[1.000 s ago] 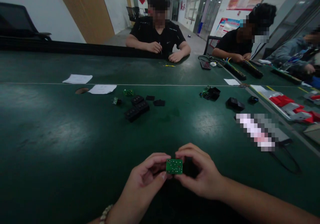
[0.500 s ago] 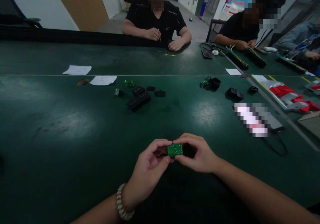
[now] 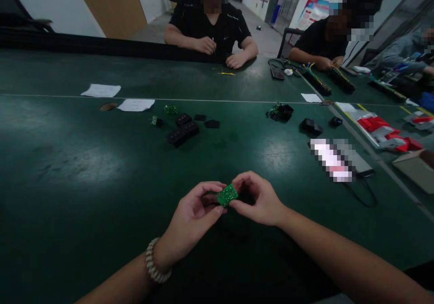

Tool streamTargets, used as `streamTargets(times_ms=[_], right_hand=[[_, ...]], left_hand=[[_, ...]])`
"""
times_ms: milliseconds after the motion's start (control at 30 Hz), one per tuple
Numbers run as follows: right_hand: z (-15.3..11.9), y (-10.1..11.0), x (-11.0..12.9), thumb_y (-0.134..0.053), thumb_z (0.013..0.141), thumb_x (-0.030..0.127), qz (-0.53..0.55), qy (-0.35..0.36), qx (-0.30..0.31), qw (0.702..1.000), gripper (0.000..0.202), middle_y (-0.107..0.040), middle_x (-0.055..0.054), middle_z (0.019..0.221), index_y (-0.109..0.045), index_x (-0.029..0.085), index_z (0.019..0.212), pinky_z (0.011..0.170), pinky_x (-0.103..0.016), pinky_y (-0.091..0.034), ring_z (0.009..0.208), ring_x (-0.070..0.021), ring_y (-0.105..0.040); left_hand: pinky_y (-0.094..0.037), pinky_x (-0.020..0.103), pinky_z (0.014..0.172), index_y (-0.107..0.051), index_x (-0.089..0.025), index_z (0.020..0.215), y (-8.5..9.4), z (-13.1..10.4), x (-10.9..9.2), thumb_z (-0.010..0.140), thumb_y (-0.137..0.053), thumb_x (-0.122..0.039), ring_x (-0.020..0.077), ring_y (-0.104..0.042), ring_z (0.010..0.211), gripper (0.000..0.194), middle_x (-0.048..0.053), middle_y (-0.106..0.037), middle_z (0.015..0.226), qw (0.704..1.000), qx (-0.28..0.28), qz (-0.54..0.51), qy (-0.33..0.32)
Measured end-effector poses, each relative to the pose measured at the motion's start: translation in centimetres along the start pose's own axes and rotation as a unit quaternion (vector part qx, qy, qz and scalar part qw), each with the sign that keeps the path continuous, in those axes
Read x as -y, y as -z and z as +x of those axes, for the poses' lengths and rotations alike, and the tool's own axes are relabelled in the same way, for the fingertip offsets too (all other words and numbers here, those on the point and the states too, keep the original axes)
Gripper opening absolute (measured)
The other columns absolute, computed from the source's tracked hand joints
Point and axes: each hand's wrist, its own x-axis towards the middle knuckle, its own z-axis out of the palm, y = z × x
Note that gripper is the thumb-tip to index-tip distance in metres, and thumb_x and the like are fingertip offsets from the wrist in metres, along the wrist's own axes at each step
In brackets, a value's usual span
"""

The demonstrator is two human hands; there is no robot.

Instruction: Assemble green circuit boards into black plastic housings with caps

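Note:
A small green circuit board, dotted with pale solder points, is held up between both hands above the dark green table. My left hand grips its left side with thumb and fingers curled. From the right, my right hand pinches the board's edge between thumb and fingers. The board sits tilted, its right end higher. Its underside is hidden from me. A beaded bracelet circles my left wrist.
Black plastic housings, flat black pieces and small green boards lie beyond my hands. To the right are a black part with wires, a lit device and a cardboard box. A person sits opposite.
The circuit board has turned from level to tilted, right end up. Both hands have shifted slightly left and up in the picture, and the whole view has moved a little.

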Motion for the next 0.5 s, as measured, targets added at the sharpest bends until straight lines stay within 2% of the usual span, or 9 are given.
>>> streamTargets(times_ms=[167, 267, 367, 433, 500], right_hand=[[0.25, 0.10, 0.10, -0.081, 0.083, 0.018, 0.047, -0.007, 0.004, 0.999, 0.021, -0.071, -0.006, 0.102, -0.066, 0.019, 0.097, 0.080, -0.032, -0.063, 0.087, -0.0163, -0.071], [0.49, 0.30, -0.02, -0.080, 0.084, 0.019, 0.059, -0.012, 0.000, 0.998, 0.021, -0.068, -0.007, 0.107, -0.070, 0.019, 0.102, 0.081, -0.033, -0.064, 0.087, -0.0156, -0.072], [0.70, 0.55, -0.24, -0.080, 0.085, 0.019, 0.063, -0.022, 0.001, 0.998, 0.023, -0.066, -0.006, 0.108, -0.074, 0.020, 0.107, 0.080, -0.034, -0.065, 0.086, -0.0146, -0.071], [0.83, 0.70, -0.33, -0.079, 0.086, 0.017, 0.063, -0.028, 0.012, 0.998, 0.025, -0.067, -0.004, 0.102, -0.076, 0.021, 0.110, 0.078, -0.033, -0.064, 0.083, -0.0142, -0.071], [0.94, 0.79, -0.37, -0.077, 0.087, 0.016, 0.065, -0.033, 0.024, 0.997, 0.027, -0.068, -0.002, 0.093, -0.076, 0.021, 0.113, 0.075, -0.032, -0.064, 0.080, -0.0142, -0.071]], left_hand=[[-0.067, 0.039, 0.087, -0.076, -0.020, 0.100, 0.23, -0.23, -0.11, 0.090, -0.078, -0.017, 0.0269, -0.073, 0.107, 0.011, 0.011, -0.071, 0.128, 1.000, -0.004, 0.000, 0.010], [-0.067, 0.041, 0.087, -0.076, -0.020, 0.102, 0.33, -0.21, -0.13, 0.095, -0.073, -0.020, 0.0278, -0.075, 0.106, 0.007, 0.012, -0.072, 0.128, 1.000, -0.011, -0.003, 0.018], [-0.068, 0.042, 0.087, -0.076, -0.019, 0.097, 0.43, -0.05, -0.05, 0.093, -0.076, -0.020, 0.0270, -0.077, 0.100, 0.004, 0.010, -0.074, 0.122, 1.000, -0.016, -0.009, 0.024], [-0.068, 0.040, 0.086, -0.076, -0.020, 0.097, 0.48, 0.09, 0.02, 0.091, -0.078, -0.019, 0.0262, -0.077, 0.099, 0.007, 0.009, -0.075, 0.116, 0.999, -0.019, -0.014, 0.027], [-0.069, 0.038, 0.085, -0.075, -0.023, 0.104, 0.49, 0.24, 0.08, 0.088, -0.081, -0.018, 0.0249, -0.077, 0.098, 0.017, 0.006, -0.076, 0.113, 0.999, -0.025, -0.019, 0.028]])
